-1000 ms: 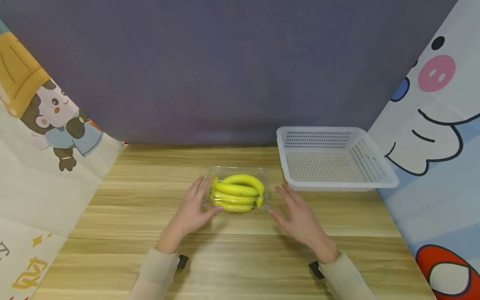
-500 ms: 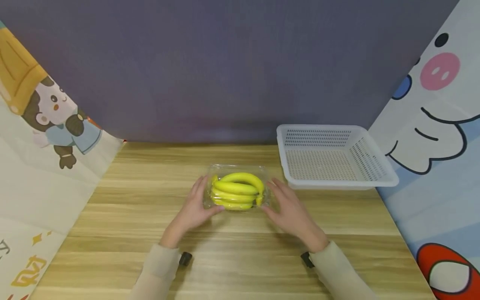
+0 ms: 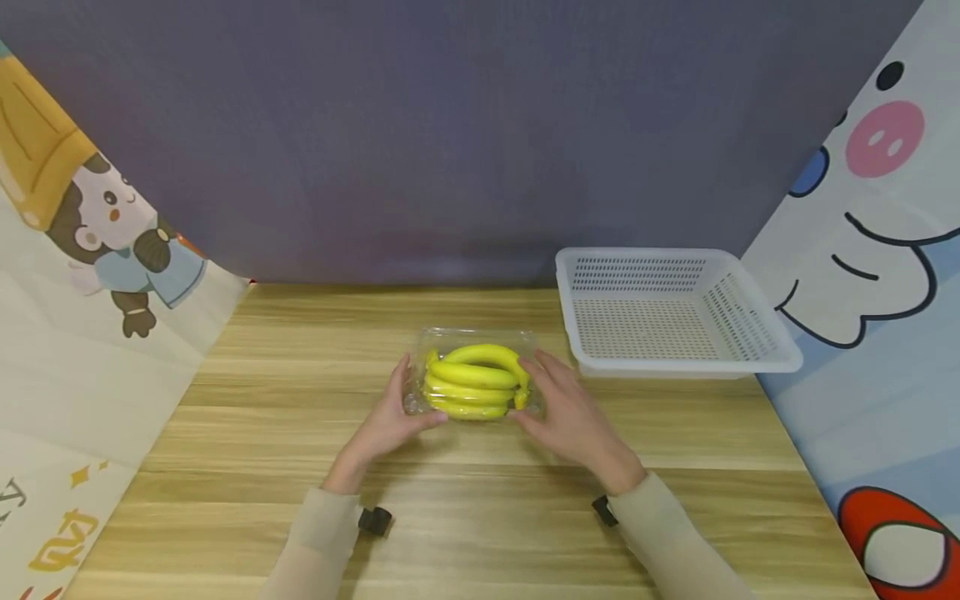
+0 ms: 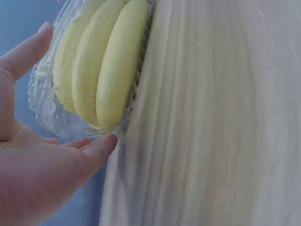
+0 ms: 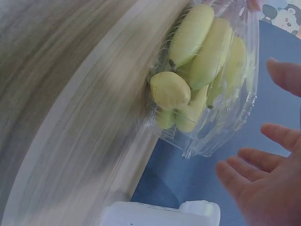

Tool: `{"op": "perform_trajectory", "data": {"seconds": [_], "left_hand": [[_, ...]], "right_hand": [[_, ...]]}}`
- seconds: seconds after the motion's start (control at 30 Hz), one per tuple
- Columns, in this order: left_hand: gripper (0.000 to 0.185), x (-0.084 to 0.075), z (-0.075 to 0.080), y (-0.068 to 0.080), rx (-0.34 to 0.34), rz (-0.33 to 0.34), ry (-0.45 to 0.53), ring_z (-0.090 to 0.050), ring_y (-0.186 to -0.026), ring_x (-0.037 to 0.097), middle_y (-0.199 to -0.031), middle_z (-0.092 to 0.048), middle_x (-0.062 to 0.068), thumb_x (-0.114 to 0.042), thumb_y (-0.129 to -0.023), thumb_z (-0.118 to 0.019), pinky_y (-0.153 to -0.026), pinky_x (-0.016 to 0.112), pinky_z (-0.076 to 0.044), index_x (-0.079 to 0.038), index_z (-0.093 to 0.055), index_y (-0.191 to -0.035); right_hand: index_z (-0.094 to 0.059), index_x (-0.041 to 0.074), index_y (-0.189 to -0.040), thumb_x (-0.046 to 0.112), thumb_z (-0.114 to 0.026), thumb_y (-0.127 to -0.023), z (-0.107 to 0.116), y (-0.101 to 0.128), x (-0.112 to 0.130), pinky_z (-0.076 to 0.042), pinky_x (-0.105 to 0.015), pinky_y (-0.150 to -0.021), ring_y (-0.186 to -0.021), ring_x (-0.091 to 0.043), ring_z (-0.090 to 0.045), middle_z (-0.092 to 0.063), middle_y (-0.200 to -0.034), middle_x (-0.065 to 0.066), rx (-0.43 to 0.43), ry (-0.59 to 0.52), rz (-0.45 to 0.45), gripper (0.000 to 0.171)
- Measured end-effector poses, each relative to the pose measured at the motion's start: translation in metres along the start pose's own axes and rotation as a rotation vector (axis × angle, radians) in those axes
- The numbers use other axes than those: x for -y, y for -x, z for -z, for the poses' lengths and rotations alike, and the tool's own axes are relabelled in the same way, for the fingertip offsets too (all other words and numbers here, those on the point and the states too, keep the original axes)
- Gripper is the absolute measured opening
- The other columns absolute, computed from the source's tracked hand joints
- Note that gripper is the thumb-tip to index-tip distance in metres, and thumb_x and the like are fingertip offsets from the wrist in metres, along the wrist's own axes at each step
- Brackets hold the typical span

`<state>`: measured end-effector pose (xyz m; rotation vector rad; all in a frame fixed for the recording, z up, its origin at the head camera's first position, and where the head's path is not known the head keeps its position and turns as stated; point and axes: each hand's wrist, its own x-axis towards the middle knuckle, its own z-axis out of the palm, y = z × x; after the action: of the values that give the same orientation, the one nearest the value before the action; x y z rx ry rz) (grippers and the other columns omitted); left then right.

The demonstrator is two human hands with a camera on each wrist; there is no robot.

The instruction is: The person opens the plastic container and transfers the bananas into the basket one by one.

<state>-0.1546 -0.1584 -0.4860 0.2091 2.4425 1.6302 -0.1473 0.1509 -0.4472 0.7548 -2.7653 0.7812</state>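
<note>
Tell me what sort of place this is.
Probably a staged recording booth, not a kitchen: cartoon-print sheets flank a wooden table, which bears only a clear clamshell of bananas and a white perforated basket.

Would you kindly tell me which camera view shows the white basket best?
The head view: the white basket sits whole on the table, right of the bananas. The right wrist view catches only a blurred white edge at the bottom. The left wrist view shows none of it.
</note>
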Motion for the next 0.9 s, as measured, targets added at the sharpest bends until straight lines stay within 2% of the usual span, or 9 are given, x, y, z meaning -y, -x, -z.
{"op": "perform_trajectory", "data": {"seconds": [0.23, 0.53, 0.9], "left_hand": [[0.123, 0.007, 0.0, -0.001, 0.008, 0.007, 0.07, -0.02, -0.152, 0.04, -0.167, -0.019, 0.018, -0.025, -0.079, -0.089, -0.122, 0.056, -0.017, -0.012, -0.002, -0.164], [0.121, 0.014, -0.003, -0.003, 0.011, 0.032, 0.158, -0.019, -0.152, 0.038, -0.167, -0.019, 0.015, -0.017, -0.08, -0.088, -0.122, 0.058, -0.015, -0.017, -0.002, -0.164], [0.12, 0.01, -0.004, -0.003, 0.01, 0.06, 0.148, -0.02, -0.152, 0.039, -0.167, -0.019, 0.017, -0.019, -0.08, -0.088, -0.122, 0.058, -0.014, -0.016, -0.001, -0.164]], "right_hand": [[-0.043, 0.009, -0.154, 0.042, -0.078, -0.088, -0.004, -0.005, 0.001, -0.039, -0.061, -0.111, -0.146, -0.041, -0.033, -0.032, -0.161, -0.021, 0.035, 0.023, 0.021, 0.082], [-0.045, 0.008, -0.152, 0.038, -0.08, -0.085, -0.009, -0.014, 0.001, -0.027, -0.055, -0.12, -0.15, -0.04, -0.027, -0.032, -0.162, -0.019, 0.086, 0.081, 0.045, 0.081], [-0.049, 0.007, -0.149, 0.04, -0.077, -0.086, -0.015, -0.02, 0.004, -0.022, -0.052, -0.123, -0.149, -0.039, -0.029, -0.036, -0.159, -0.021, 0.125, 0.158, 0.07, 0.077]]}}
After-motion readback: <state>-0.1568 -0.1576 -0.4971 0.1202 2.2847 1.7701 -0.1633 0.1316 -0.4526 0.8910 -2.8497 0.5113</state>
